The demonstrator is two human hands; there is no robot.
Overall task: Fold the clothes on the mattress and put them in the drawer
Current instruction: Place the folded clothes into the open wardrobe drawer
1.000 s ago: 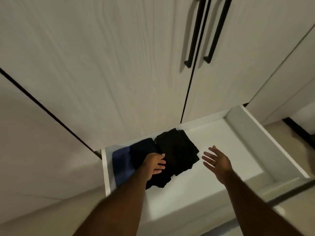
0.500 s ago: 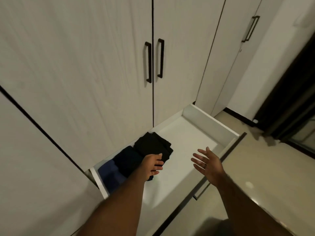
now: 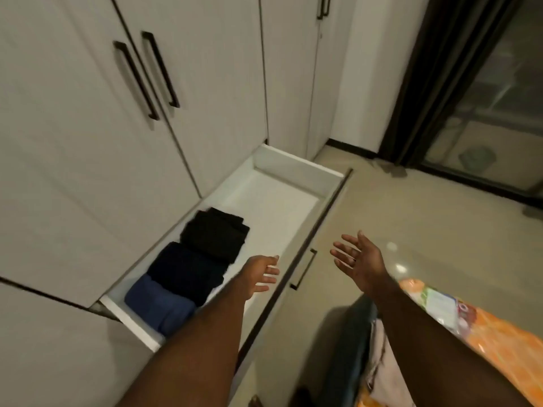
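Pale wardrobe doors (image 3: 211, 83) back the open drawer (image 3: 296, 168), where three folded clothes (image 3: 188, 268) — black, navy, blue — lie at one end, while the left hand (image 3: 260, 273) above it and the right hand (image 3: 357, 259) over the floor (image 3: 411, 212) hang empty, fingers spread.

Both bare forearms are stretching forward from the near edge. The left hand (image 3: 260, 274) is hovering palm down, its fingers (image 3: 272, 271) loosely spread and holding nothing. The right hand (image 3: 360, 259) is facing palm left, fingers splayed, empty.
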